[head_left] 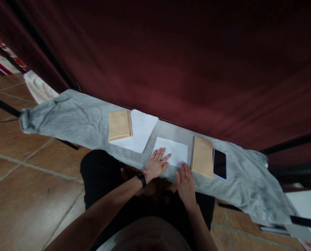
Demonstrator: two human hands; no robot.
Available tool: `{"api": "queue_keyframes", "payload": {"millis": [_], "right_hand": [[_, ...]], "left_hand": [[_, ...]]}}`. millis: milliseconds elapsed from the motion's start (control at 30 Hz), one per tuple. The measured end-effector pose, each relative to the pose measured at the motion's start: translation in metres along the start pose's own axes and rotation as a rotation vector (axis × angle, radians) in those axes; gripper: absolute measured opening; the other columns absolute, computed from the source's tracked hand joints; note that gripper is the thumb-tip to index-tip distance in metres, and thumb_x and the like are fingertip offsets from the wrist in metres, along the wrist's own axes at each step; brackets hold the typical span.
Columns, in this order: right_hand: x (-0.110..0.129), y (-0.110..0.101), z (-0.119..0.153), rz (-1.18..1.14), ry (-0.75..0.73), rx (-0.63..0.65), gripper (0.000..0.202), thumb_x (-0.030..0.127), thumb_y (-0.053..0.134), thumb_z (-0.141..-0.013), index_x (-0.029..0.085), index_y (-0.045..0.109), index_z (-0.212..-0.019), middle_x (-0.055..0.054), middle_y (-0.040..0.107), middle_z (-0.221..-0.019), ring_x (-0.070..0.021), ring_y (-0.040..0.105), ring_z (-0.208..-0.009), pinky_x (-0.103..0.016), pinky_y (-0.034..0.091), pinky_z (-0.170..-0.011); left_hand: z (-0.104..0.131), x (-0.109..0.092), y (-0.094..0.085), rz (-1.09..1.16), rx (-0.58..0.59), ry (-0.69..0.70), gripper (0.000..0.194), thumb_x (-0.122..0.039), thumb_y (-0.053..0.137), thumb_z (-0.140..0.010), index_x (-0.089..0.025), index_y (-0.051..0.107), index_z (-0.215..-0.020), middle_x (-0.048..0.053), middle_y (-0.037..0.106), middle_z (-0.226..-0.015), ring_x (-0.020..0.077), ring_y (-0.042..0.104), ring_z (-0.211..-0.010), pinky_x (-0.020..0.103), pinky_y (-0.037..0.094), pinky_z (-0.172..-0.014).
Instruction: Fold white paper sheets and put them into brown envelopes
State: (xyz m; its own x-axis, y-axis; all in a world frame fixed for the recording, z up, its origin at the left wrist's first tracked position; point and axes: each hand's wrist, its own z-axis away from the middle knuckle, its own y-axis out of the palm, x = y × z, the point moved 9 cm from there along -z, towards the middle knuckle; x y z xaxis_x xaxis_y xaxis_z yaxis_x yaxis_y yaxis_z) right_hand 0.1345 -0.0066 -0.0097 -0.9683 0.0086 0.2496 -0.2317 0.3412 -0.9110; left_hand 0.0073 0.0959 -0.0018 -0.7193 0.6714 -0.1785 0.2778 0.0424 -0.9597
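A white sheet of paper [175,149], which looks folded, lies flat on the grey cloth in front of me. My left hand [156,164] rests on its left part, palm down with the fingers spread. At the lower right corner of the paper, my right hand [185,183] touches the edge with its fingertips, fingers stretched out. To the left are larger white sheets [142,129], partly under a stack of brown envelopes [119,124]. On the right lies another brown envelope [202,157].
A dark-screened phone [220,164] lies beside the right envelope. The narrow bench is covered with a grey cloth [74,116]. Behind it hangs a dark red curtain [171,69]. Black metal bars [293,142] stand at both ends, over a tiled floor [21,188].
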Motion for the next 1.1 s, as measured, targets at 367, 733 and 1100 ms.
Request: {"api": "queue_keyframes", "payload": {"millis": [367, 733, 1100], "right_hand": [[0.021, 0.029, -0.057, -0.037, -0.047, 0.147, 0.055, 0.033, 0.019, -0.106, 0.010, 0.035, -0.153, -0.014, 0.037, -0.157, -0.0224, 0.032, -0.147, -0.047, 0.028, -0.120], [0.010, 0.040, -0.060, 0.087, -0.019, 0.153, 0.054, 0.033, 0.025, -0.105, 0.011, 0.036, -0.153, -0.014, 0.035, -0.158, -0.0235, 0.031, -0.146, -0.046, 0.025, -0.119], [-0.005, 0.035, -0.074, 0.129, 0.084, 0.134, 0.051, 0.028, 0.028, -0.103, 0.011, 0.043, -0.148, -0.020, 0.038, -0.156, -0.0328, 0.031, -0.146, -0.055, 0.027, -0.115]], "left_hand": [[0.000, 0.000, 0.001, -0.012, 0.011, -0.001, 0.053, -0.039, 0.043, -0.100, -0.030, 0.038, -0.152, 0.006, 0.028, -0.163, 0.0274, 0.029, -0.149, 0.048, 0.019, -0.122], [-0.001, -0.004, 0.003, -0.033, 0.023, -0.003, 0.052, -0.041, 0.043, -0.100, -0.030, 0.040, -0.151, 0.008, 0.027, -0.163, 0.0298, 0.028, -0.149, 0.050, 0.017, -0.121], [-0.002, -0.006, 0.002, -0.044, 0.036, -0.025, 0.054, -0.040, 0.044, -0.100, -0.029, 0.038, -0.152, 0.009, 0.029, -0.162, 0.0315, 0.030, -0.148, 0.052, 0.020, -0.120]]}}
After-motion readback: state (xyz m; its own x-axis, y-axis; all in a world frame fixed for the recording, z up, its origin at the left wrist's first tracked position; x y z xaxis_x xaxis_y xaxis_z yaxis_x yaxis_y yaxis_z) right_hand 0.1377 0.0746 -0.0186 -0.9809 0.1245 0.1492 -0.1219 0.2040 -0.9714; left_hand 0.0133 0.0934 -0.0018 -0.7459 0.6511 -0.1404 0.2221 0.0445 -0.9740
